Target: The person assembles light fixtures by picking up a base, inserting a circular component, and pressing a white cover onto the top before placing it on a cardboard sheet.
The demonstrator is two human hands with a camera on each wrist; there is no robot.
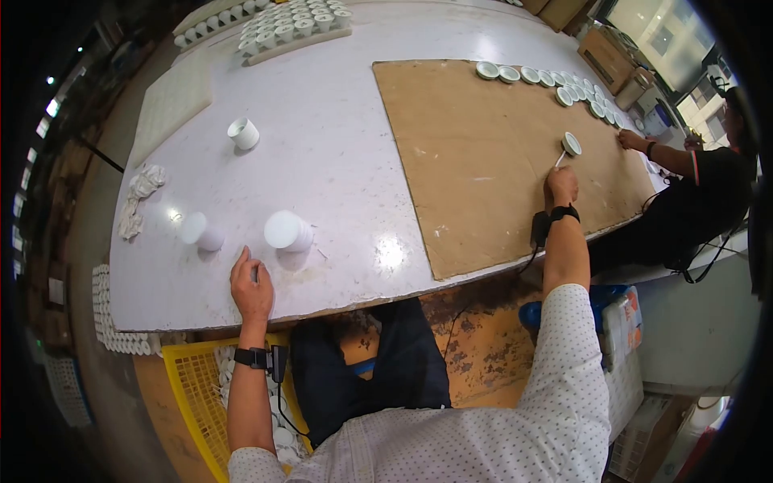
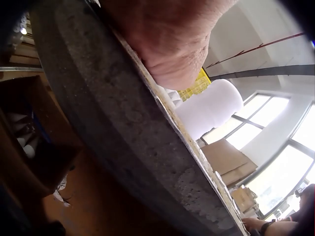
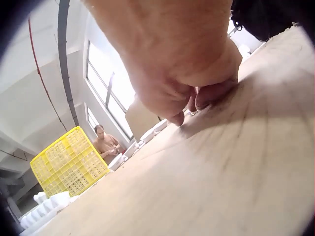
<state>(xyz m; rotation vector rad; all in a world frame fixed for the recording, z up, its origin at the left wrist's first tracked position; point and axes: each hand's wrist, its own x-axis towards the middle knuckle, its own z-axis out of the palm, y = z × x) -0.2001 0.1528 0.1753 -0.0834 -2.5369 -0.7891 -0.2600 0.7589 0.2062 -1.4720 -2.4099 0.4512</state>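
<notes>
On the brown board (image 1: 483,161), my right hand (image 1: 563,185) grips the thin white handle of a white spoon (image 1: 572,143). The spoon's round bowl points away from me. In the right wrist view, my right hand (image 3: 177,73) is low over the board with its fingers curled, and it hides most of the handle. My left hand (image 1: 252,288) rests at the front edge of the table, its fingers loosely bent and holding nothing. Just beyond it stand two white cylinders, a larger cylinder (image 1: 287,231) and a smaller cylinder (image 1: 201,231).
Several white round pieces (image 1: 529,75) line the board's far right edge. Another person's hand (image 1: 632,140) reaches in there. A white cup (image 1: 243,134) and a crumpled cloth (image 1: 142,193) lie left, with trays of cups (image 1: 294,28) behind. Below the table edge sits a yellow basket (image 1: 189,394).
</notes>
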